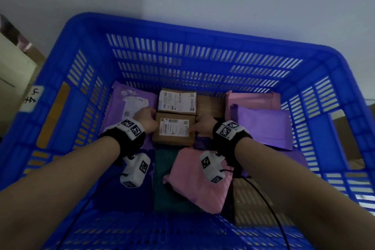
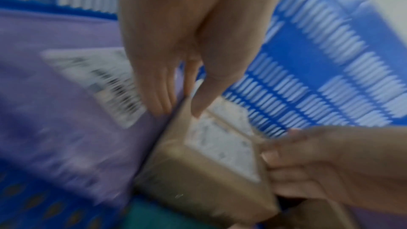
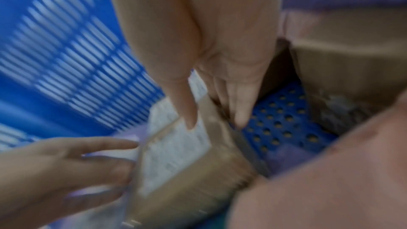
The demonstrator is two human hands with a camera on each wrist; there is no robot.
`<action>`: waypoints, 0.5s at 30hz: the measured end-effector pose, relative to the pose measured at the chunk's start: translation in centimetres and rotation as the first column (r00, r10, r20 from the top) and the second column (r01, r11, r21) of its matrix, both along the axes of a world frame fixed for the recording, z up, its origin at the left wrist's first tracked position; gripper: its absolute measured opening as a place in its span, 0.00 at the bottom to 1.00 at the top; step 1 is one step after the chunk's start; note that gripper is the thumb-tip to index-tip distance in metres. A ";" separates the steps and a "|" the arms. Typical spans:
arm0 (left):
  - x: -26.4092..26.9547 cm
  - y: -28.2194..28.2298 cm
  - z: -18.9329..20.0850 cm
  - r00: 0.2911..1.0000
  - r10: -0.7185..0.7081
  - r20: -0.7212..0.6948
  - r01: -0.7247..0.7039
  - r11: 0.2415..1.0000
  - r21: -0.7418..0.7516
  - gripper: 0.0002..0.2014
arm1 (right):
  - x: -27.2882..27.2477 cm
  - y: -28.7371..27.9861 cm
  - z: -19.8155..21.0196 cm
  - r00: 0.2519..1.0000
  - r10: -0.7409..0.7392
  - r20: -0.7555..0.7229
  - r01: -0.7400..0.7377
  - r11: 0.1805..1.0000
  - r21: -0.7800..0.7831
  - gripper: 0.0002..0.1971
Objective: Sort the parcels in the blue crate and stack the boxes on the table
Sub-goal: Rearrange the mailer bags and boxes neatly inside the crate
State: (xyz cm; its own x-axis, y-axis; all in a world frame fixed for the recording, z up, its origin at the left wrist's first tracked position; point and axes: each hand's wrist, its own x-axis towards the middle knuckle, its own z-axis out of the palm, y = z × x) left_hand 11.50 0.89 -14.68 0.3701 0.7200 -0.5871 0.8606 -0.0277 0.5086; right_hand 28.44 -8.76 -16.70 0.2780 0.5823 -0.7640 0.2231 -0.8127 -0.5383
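Observation:
A large blue crate (image 1: 182, 57) holds soft mailer bags and cardboard boxes. At its centre lies a small brown box with a white label (image 1: 173, 131). My left hand (image 1: 147, 121) is at the box's left edge. In the left wrist view my left hand (image 2: 178, 104) has its fingers (image 2: 158, 97) down the side next to a purple bag and its thumb on the box (image 2: 209, 171). My right hand (image 1: 203, 126) grips the right edge. The right wrist view shows my right hand (image 3: 213, 119) with thumb on the label and fingers down the side of the box (image 3: 187, 171).
Behind the gripped box sit a second labelled box (image 1: 177, 101) and a plain brown box (image 1: 211, 105). A purple bag (image 1: 129, 103) lies left; pink (image 1: 253, 98) and purple (image 1: 265, 126) bags lie right. Nearer me are a pink bag (image 1: 198, 180) and a green parcel (image 1: 164, 178).

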 end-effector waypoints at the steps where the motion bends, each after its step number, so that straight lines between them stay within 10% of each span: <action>1: 0.5 0.0 0.7 1.000 -0.004 0.008 0.004 0.999 0.038 0.24 | 0.0 -0.2 1.0 1.000 -0.006 0.014 0.006 0.999 0.042 0.20; 6: 4.6 -1.1 4.2 0.987 -0.020 0.161 0.012 0.999 0.051 0.22 | 1.2 -2.4 7.1 0.988 -0.149 0.041 0.134 0.957 0.256 0.04; 15: 12.7 -7.7 4.9 0.925 -0.017 0.380 0.117 0.964 -0.241 0.17 | 10.3 -10.0 10.5 0.824 -0.342 0.452 0.226 0.930 0.291 0.31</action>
